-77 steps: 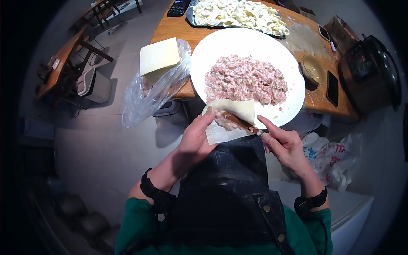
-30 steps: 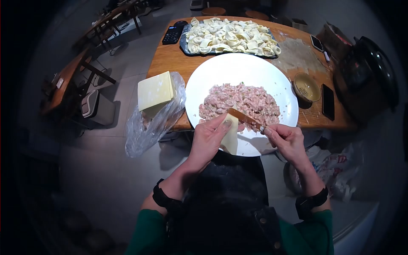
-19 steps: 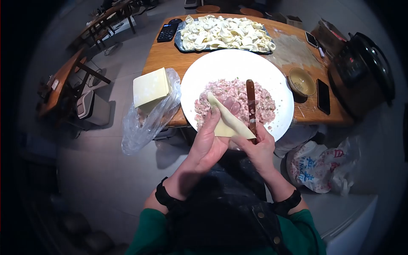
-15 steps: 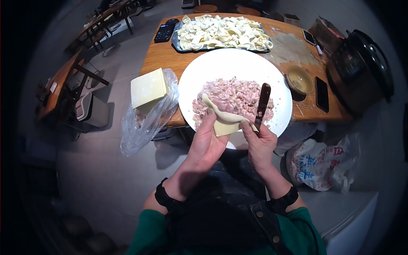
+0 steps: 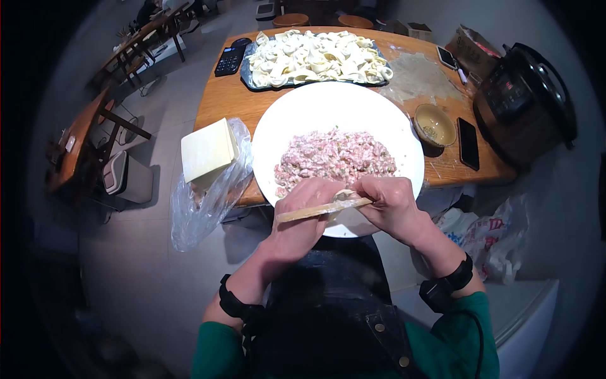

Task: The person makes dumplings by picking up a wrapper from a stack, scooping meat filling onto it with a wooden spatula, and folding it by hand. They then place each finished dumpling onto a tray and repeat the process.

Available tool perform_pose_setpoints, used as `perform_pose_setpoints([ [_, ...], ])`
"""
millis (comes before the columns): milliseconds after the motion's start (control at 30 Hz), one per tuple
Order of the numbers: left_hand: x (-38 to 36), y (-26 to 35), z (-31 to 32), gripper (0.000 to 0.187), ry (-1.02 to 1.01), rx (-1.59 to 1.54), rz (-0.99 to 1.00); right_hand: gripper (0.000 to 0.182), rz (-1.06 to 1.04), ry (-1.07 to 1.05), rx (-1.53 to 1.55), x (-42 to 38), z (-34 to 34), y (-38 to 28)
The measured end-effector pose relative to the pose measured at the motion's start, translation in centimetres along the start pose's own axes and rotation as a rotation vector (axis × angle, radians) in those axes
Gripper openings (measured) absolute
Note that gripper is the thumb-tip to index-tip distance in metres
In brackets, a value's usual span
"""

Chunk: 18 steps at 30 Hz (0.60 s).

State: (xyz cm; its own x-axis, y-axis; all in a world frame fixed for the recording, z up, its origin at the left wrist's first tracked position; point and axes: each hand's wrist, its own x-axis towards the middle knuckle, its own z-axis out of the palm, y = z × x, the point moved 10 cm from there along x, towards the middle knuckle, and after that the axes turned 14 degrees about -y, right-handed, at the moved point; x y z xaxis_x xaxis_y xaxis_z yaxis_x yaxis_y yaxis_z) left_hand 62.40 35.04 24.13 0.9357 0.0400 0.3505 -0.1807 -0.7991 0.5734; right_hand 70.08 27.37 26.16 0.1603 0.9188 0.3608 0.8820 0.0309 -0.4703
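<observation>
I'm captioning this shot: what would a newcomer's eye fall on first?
Probably the big white plate, bright at the front of the table, with pink meat heaped on it. Behind it, dumplings crowd a dark tray. At its near rim, left hand and right hand hold pale dough.

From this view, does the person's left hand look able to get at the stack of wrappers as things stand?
Probably yes: the stack has its top uncovered, left of the plate. But the left hand is at the wrapper, so it would likely need freeing first.
</observation>
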Motion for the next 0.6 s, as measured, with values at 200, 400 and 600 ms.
perform_pose_setpoints([
  [200,-0.9,-1.4,-5.0,0.041,0.168,0.096,-0.063,0.02,0.467,0.239,0.238,4.1,-4.8,12.6],
  [400,-3.8,-6.2,-11.4,0.036,0.335,0.147,-0.233,0.04,0.545,0.603,0.212,9.1,-10.9,21.1],
  [600,-4.7,-9.5,-14.5,0.021,0.292,0.448,-0.319,0.034,0.417,0.221,0.591,5.0,-3.8,15.3],
])
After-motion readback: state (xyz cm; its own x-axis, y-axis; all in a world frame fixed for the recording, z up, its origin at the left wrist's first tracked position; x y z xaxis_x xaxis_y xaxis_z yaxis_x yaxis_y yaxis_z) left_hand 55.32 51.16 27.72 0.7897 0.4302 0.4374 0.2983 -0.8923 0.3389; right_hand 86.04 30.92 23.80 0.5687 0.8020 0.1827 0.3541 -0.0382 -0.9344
